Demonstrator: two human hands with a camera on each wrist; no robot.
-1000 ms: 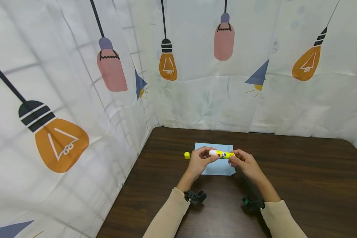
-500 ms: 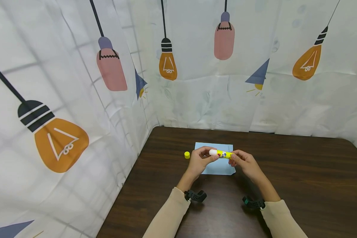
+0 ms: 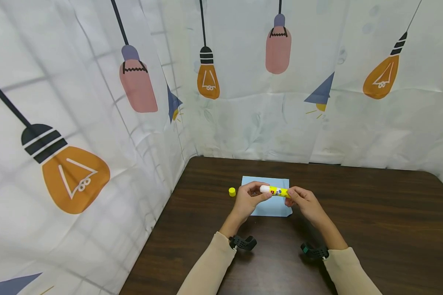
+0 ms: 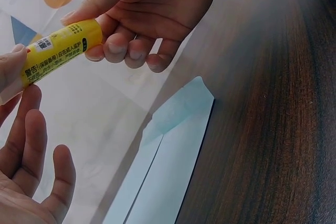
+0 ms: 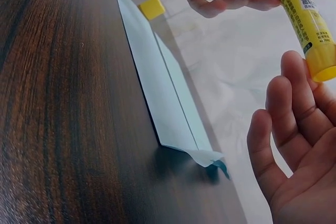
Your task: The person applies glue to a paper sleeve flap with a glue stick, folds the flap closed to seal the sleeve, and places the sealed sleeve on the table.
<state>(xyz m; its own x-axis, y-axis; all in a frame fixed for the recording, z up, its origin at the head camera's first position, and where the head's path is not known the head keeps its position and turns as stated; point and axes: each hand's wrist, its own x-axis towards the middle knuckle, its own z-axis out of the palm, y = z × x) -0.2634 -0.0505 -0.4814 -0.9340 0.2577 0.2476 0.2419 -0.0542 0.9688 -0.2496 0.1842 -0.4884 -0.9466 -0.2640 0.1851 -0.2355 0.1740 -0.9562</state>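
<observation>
A yellow glue stick (image 3: 278, 191) with a white end is held level above light blue paper (image 3: 271, 209). The left hand (image 3: 246, 200) pinches its white end between thumb and fingers. At the yellow base, the right hand (image 3: 307, 203) pinches with thumb and index finger. In the left wrist view, printed text shows on the glue stick (image 4: 58, 48); the other fingers of both hands are loosely bent. The folded paper (image 5: 152, 72) lies beneath in the right wrist view, its near end creased and lifted.
A yellow cap (image 3: 232, 192) stands on the dark wooden table (image 3: 373, 213), left of the paper. Behind and to the left of the table hangs a white curtain (image 3: 243, 123) printed with lamps. Each wrist wears a black band.
The right hand's thumb and fingers have shifted slightly at the yellow base of the glue stick. The left hand, paper and cap stay nearly the same.
</observation>
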